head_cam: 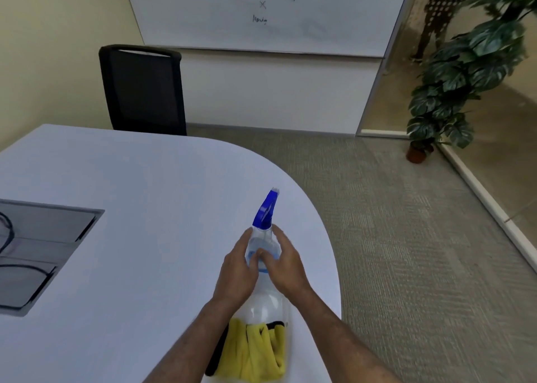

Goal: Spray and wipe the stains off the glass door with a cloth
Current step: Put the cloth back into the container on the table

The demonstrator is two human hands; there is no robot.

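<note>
In the head view, both hands met on a clear spray bottle (266,278) that stood upright on the white counter (130,179), close to its rounded edge. The left hand (236,269) wrapped the bottle's upper body from one side, fingers curled tight against the plastic, so that its grip was closed on the bottle. The right hand (283,266) clasped the same part from the opposite side, its grip likewise closed around the bottle, with the fingertips of both hands nearly touching across the front. Just above the two grips rose the blue trigger head (266,211), its nozzle pointing away from the person.

Directly below the grips, nearer the person and touching the bottle's base, lay a crumpled yellow cloth (255,350) with a dark trim, partly seen through the clear plastic. Both bare forearms reached in from the bottom of the frame.

Well to the left of the grips, a grey recessed panel (46,246) with dark cables sat in the counter. Far beyond the grips stood a black chair (142,89) and a whiteboard (261,13) on the wall. Off to the right and well apart, past the carpeted floor (406,237), a potted plant (453,86) stood beside the tinted glass door (392,92).
</note>
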